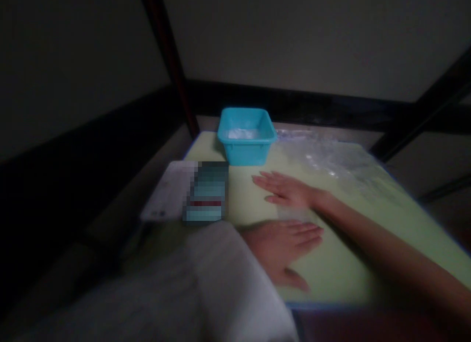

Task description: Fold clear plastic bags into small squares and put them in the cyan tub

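Observation:
My right hand (pixel 287 190) lies palm down on the pale yellow-green tabletop (pixel 346 263), its fingers stretched out to the left. Closer to me, my left hand (pixel 281 249) comes out of a light sleeve (pixel 235 278), palm down, with fingers pointing right and the thumb apart. Between the two hands a small pale, see-through patch (pixel 294 214) shows, perhaps a flat clear plastic bag; its edges are blurred and partly under the hands. Neither hand is wrapped around anything.
A turquoise plastic basket (pixel 247 153) stands at the back with clear or whitish stuff inside. Crumpled clear plastic (pixel 324 160) spreads over the table's back right. At the left lie a white flat object (pixel 165 190) and a pixelated dark-and-teal item (pixel 206 195). Dark bars (pixel 169 52) rise behind.

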### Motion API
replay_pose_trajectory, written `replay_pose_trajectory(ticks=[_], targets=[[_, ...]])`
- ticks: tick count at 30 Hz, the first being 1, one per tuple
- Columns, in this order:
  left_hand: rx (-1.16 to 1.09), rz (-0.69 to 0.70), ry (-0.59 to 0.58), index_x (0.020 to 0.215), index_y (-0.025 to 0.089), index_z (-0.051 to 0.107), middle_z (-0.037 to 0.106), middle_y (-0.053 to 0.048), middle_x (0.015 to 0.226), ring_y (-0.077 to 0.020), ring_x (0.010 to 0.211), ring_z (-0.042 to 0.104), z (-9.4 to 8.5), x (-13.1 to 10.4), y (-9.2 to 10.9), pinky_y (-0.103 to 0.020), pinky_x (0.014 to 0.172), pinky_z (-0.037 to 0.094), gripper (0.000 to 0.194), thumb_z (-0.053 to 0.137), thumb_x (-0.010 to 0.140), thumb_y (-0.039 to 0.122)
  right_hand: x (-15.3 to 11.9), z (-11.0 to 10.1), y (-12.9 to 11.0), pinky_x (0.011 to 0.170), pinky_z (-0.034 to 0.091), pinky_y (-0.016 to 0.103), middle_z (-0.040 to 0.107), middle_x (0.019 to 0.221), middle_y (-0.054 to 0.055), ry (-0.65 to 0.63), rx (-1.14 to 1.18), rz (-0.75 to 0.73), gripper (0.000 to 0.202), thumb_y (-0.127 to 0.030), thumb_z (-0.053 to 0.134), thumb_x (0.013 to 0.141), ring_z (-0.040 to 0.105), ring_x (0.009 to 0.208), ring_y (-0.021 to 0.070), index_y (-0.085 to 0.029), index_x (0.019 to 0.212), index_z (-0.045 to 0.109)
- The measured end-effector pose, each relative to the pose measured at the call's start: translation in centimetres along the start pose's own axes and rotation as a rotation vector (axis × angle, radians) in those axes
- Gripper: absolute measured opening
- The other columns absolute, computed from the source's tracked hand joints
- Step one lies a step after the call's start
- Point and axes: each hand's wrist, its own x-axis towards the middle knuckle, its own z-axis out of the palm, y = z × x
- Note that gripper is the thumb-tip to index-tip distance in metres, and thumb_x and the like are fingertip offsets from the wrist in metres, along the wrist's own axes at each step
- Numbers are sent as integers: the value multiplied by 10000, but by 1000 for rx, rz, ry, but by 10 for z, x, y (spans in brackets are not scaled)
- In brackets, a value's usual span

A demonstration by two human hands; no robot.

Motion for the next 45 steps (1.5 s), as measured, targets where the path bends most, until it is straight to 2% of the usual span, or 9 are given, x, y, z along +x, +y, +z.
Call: replay_pose_trajectory(ticks=[10, 16, 20, 24, 27, 31, 36, 40, 45], targets=[[101, -38, -76, 1404, -10, 284, 219, -198, 1509, -271, 1408, 192, -4, 0, 4, -372, 1165, 146, 808, 525, 836, 513, 8, -5, 17, 1126, 94, 519, 168, 1543, 44, -9, -6, 77, 553, -486, 223, 977, 106, 1418, 229, -251, 1476, 177], [96, -44, -88, 1399, -23, 284, 222, -208, 1504, -260, 1408, 196, -7, 0, 6, -354, 1165, 152, 812, 543, 834, 500, 9, -5, 23, 1121, 97, 528, 201, 1536, 43, 28, -3, 65, 491, -429, 242, 989, 175, 1408, 209, -281, 1457, 238], [112, -51, -108, 1407, -5, 275, 213, -188, 1511, -245, 1412, 184, -8, 1, 7, -354, 1165, 159, 798, 535, 840, 492, 9, -2, 26, 1109, 176, 522, 311, 1499, 44, 124, 44, 51, 455, -422, 270, 986, 284, 1373, 211, -287, 1414, 348], [114, -38, -95, 1399, -15, 292, 226, -198, 1505, -260, 1407, 200, -7, 1, 6, -358, 1168, 148, 805, 537, 833, 503, 12, -1, 32, 1083, 303, 465, 507, 1366, 113, 275, 177, 71, 499, -483, 320, 957, 429, 1288, 239, -185, 1305, 519], [117, -31, -90, 1398, -15, 295, 235, -203, 1502, -264, 1404, 211, -7, 1, 5, -352, 1164, 165, 807, 547, 829, 498, 7, -11, 26, 1055, 362, 454, 564, 1298, 147, 305, 216, 102, 535, -494, 314, 954, 484, 1242, 255, -132, 1269, 550], [132, -35, -79, 1400, -7, 288, 241, -206, 1498, -272, 1398, 229, -6, 1, 5, -369, 1158, 187, 816, 559, 821, 501, -19, -33, -15, 1070, 353, 420, 490, 1380, 121, 265, 342, 84, 502, -442, 312, 973, 461, 1265, 219, -147, 1352, 459], [121, -40, 10, 1339, 34, 399, 418, -202, 1411, -294, 1344, 341, -3, -1, 3, -386, 1124, 263, 755, 586, 795, 524, -50, -30, -67, 1109, 293, 394, 350, 1480, 95, -71, 448, -138, 556, -446, 351, 964, 320, 1357, 199, -188, 1452, 284], [80, -43, 49, 1326, 82, 431, 471, -177, 1377, -304, 1314, 384, -4, -2, 2, -398, 1092, 306, 747, 619, 762, 534, -52, -11, -64, 1141, 211, 420, 263, 1515, 109, -79, 396, -170, 699, -507, 408, 928, 216, 1397, 209, -182, 1486, 141], [87, -60, -21, 1388, 28, 331, 370, -206, 1441, -310, 1344, 339, -4, -2, 2, -404, 1092, 296, 813, 551, 799, 543, -41, -9, -41, 1151, 174, 399, 225, 1529, 81, -58, 301, -180, 648, -527, 322, 946, 164, 1409, 183, -189, 1480, 183]])
